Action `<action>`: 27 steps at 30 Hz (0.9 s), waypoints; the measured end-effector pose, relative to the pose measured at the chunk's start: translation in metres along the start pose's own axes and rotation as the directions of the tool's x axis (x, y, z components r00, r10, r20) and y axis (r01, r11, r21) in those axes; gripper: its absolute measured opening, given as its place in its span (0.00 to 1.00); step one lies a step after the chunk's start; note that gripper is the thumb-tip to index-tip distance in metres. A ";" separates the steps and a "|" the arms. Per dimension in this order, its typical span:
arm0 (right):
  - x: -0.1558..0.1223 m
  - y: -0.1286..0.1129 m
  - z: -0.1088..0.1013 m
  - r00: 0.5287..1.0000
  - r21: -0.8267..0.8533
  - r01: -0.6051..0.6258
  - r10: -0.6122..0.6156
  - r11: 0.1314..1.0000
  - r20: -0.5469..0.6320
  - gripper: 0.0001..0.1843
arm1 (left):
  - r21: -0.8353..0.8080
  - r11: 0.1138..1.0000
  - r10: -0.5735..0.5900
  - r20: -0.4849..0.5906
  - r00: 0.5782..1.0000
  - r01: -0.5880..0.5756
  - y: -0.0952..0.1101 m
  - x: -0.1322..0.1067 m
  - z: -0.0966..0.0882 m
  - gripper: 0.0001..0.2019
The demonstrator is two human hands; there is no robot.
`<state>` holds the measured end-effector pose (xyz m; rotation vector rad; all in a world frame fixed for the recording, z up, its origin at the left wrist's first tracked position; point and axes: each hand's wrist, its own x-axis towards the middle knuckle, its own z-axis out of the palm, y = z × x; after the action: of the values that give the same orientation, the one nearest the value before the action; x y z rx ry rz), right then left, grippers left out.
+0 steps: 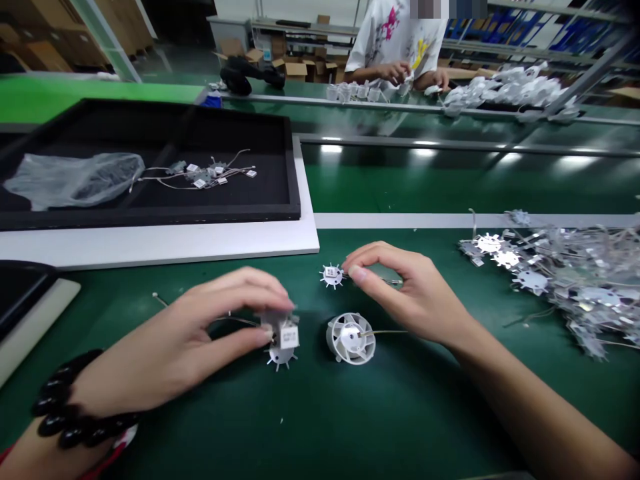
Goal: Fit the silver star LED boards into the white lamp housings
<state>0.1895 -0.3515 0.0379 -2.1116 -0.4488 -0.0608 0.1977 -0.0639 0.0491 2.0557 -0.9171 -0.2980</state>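
Note:
My left hand (220, 327) pinches a silver spiked disc (281, 357) with a white label block (289, 336) on it; it looks like more than one piece, partly hidden by my fingers. Thin wire trails from it to the left. My right hand (395, 283) has thumb and forefinger closed at the edge of another spiked disc (332, 275), which bears a small white label and has a wire running under the palm. Between my hands, a white round fan-like housing (351, 339) with radial vanes stands on the green table, a wire leaving it to the right.
A large pile of spiked discs with wires (590, 287) covers the right side. At the back left, a black tray (225, 212) holds a plastic bag (75, 180) and several wired pieces. Across the line, another person (395, 40) handles white parts beside a heap (505, 90).

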 end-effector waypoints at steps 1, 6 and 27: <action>-0.002 -0.003 0.001 1.000 0.053 0.008 -0.008 0.999 0.011 0.09 | -0.074 0.997 -0.002 -0.112 0.994 -0.007 0.003 0.002 0.004 0.16; -0.012 -0.024 0.009 0.958 0.412 -0.122 -0.002 0.903 0.287 0.24 | -0.457 0.884 -0.050 -0.299 0.953 -0.097 0.016 0.011 0.032 0.20; -0.015 -0.035 0.000 0.911 0.297 -0.352 0.253 0.887 0.324 0.14 | -0.836 0.547 -0.248 -0.120 0.961 0.036 0.014 0.023 0.052 0.10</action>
<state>0.1639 -0.3384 0.0630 -1.8144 -0.2579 0.4743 0.1806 -0.1172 0.0307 1.2109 -0.3218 -0.4687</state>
